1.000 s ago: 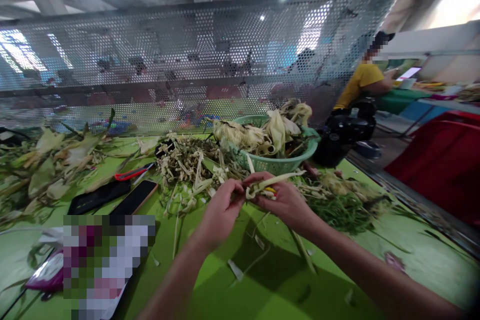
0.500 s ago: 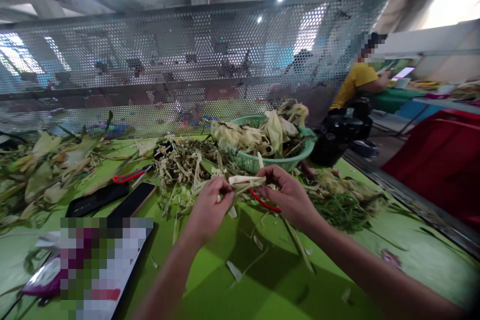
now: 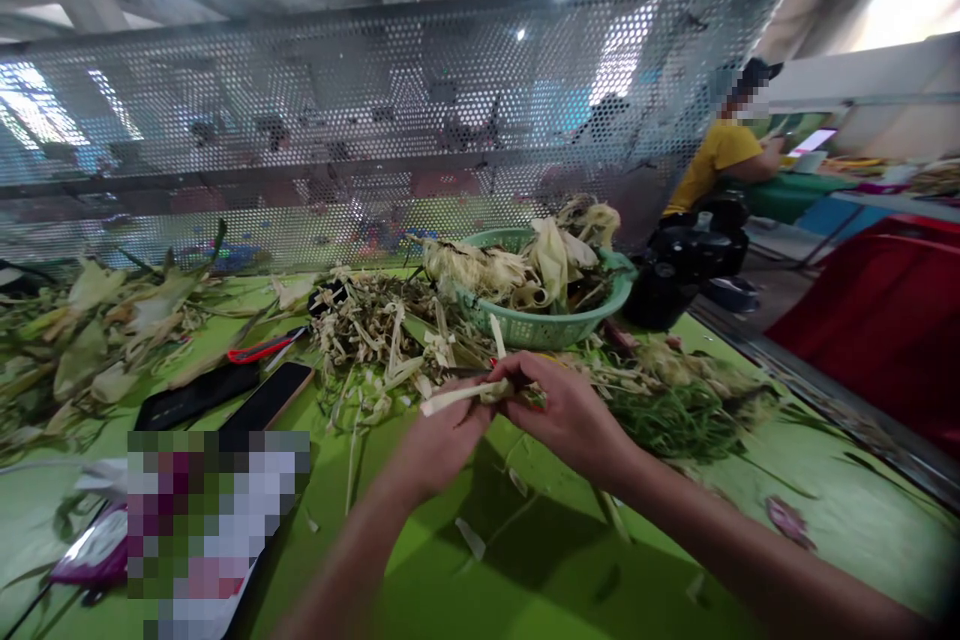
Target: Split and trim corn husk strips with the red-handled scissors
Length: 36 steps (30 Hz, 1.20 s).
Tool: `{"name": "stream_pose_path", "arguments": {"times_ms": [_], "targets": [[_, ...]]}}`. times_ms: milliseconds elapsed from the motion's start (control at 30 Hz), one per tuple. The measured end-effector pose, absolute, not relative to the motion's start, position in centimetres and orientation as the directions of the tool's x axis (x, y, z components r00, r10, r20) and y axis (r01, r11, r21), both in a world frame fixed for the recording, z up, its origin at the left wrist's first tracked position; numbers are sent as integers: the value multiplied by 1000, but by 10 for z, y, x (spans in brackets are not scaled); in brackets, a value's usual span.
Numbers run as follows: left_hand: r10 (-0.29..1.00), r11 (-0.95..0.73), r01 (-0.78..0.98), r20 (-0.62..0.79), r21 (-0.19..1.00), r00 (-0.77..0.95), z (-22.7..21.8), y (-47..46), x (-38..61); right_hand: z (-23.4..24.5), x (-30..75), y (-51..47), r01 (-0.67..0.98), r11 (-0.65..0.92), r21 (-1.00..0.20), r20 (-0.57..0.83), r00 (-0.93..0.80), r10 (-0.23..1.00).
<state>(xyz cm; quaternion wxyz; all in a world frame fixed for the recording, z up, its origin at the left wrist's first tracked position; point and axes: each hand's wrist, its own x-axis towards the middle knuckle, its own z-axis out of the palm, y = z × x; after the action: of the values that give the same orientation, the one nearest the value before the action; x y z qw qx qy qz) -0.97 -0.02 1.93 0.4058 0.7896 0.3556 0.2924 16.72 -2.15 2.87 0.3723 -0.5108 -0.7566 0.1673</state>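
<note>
My left hand [image 3: 442,440] and my right hand [image 3: 566,412] meet above the green table [image 3: 540,570], both closed on a pale leaf strip [image 3: 461,396] that pokes out to the left. A bit of red shows by my right fingers; I cannot make out what it is. Just beyond the hands lies a heap of cut leaf scraps [image 3: 382,330]. A green plastic basket [image 3: 551,325] full of pale husks stands behind them.
Two dark phones [image 3: 225,395] and red-handled scissors [image 3: 259,350] lie at the left. Leaf piles [image 3: 97,320] cover the far left, green stems [image 3: 679,410] the right. A perforated metal screen [image 3: 375,120] backs the table. A person in a yellow shirt [image 3: 720,160] sits at the far right.
My hands have dropped a little and drawn closer together. The leaf strip now points left past my left hand, and the red loop seen below my right hand is mostly hidden.
</note>
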Motion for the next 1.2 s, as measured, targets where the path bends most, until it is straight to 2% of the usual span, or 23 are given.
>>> {"name": "stream_pose_path", "arguments": {"times_ms": [133, 333, 467, 600, 733, 867, 1000, 1200], "targets": [[841, -265, 277, 81, 924, 534, 15, 2, -6, 31, 166, -24, 639, 450, -624, 406, -227, 885], [898, -41, 91, -4, 995, 440, 20, 1, -6, 29, 169, -21, 523, 420, -742, 398, -160, 903], [918, 80, -90, -38, 993, 396, 18, 3, -7, 27, 173, -19, 497, 366, -787, 368, -99, 925], [916, 116, -179, -35, 977, 399, 11, 7, -9, 30, 178, -16, 455, 306, -836, 323, -40, 945], [906, 71, -134, -7, 988, 424, 10, 6, -9, 36, 178, -14, 335, 184, -924, 148, -129, 981], [870, 34, 12, -36, 999, 492, 15, 1, -8, 36, 175, -13, 153, 51, -987, 19, -202, 979], [846, 26, 82, -66, 996, 530, 19, -4, -5, 29, 174, -12, 27, 40, -999, 37, -95, 995], [836, 50, -13, -35, 999, 547, 23, -8, 2, 27, 171, -15, 42, 85, -995, 85, -2, 996]]}}
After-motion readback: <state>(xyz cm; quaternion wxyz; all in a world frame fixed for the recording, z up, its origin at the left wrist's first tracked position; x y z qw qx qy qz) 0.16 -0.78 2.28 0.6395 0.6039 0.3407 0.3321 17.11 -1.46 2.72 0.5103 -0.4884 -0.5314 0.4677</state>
